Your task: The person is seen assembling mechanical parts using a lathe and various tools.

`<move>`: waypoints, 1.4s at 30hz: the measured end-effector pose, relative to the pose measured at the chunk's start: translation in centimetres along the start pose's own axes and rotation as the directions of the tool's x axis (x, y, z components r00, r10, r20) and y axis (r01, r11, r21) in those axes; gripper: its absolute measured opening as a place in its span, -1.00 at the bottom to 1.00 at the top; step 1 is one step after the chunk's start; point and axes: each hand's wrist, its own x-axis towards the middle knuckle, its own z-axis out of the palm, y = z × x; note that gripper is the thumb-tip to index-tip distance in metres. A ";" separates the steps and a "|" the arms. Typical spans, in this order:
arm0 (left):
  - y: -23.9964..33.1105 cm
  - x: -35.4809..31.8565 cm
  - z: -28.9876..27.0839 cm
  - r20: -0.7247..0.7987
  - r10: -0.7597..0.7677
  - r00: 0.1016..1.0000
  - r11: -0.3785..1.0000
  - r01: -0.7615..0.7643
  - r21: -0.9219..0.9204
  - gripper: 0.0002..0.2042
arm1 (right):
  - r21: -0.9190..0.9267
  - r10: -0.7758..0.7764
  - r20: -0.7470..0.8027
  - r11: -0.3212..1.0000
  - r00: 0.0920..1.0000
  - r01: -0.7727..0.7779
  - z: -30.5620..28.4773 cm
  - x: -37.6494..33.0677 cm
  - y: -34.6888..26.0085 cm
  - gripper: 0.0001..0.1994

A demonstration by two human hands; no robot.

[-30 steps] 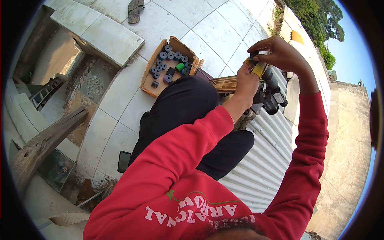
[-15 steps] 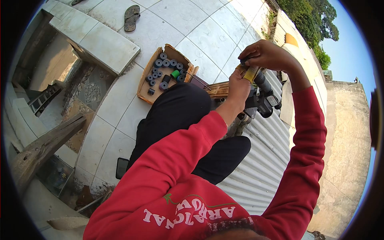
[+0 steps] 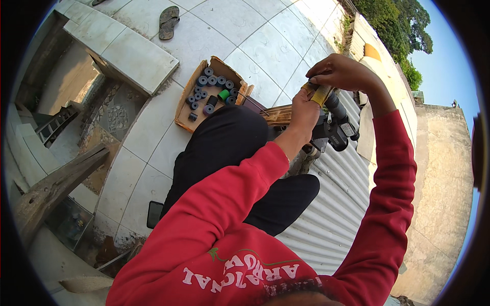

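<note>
Left hand [image 3: 304, 113] and right hand [image 3: 345, 73] both clamped on yellow strip [image 3: 321, 94], above black power tool [image 3: 334, 127], box of spools [image 3: 212, 92] on floor nearby

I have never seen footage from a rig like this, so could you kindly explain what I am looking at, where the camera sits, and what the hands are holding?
There is no machine here: a person in a red sweatshirt wears a wide fisheye camera on the head, looking down, which is why straight edges bend. The person's own arms come up from the lower edge. The left hand and right hand meet around a small yellowish piece, above a dark power tool. Exactly what the yellowish piece is I cannot tell. On the tiled floor lies an open cardboard box of dark spools with one green one, a sandal and a dark phone. Corrugated sheet lies at right.
</note>
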 end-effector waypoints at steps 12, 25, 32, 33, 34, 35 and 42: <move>0.8 -0.2 -1.0 0.060 -0.063 0.996 0.998 0.063 -0.011 -0.68 | 0.248 -0.166 -0.322 0.936 0.932 0.252 0.1 -0.2 1.6 -0.54; 7.9 -1.7 -6.4 0.317 0.010 0.949 0.984 -0.064 0.164 -0.39 | 0.374 -0.084 0.568 0.913 0.818 -0.166 41.0 2.8 2.5 -0.69; 11.4 -1.4 -8.2 0.465 -0.082 0.881 0.946 -0.079 0.316 -0.22 | 0.605 0.206 0.437 0.653 0.876 -0.455 59.1 7.3 3.3 -0.80; 11.7 -1.4 -7.3 0.364 -0.092 0.927 0.935 -0.046 0.352 -0.18 | 0.627 0.191 0.385 0.664 0.903 -0.408 59.3 7.3 3.0 -0.76; 12.0 -1.0 -7.3 0.361 -0.096 0.928 0.932 -0.044 0.360 -0.18 | 0.633 0.185 0.384 0.661 0.905 -0.403 59.4 7.3 2.9 -0.76; 12.6 -0.4 -7.5 0.354 -0.122 0.927 0.925 -0.023 0.379 -0.17 | 0.650 0.160 0.377 0.656 0.912 -0.384 59.4 7.3 2.9 -0.75; 13.9 0.7 -10.5 0.311 -0.057 0.949 0.912 -0.077 0.403 -0.35 | 0.635 0.445 0.336 0.544 0.830 -0.548 57.5 7.2 4.7 -0.55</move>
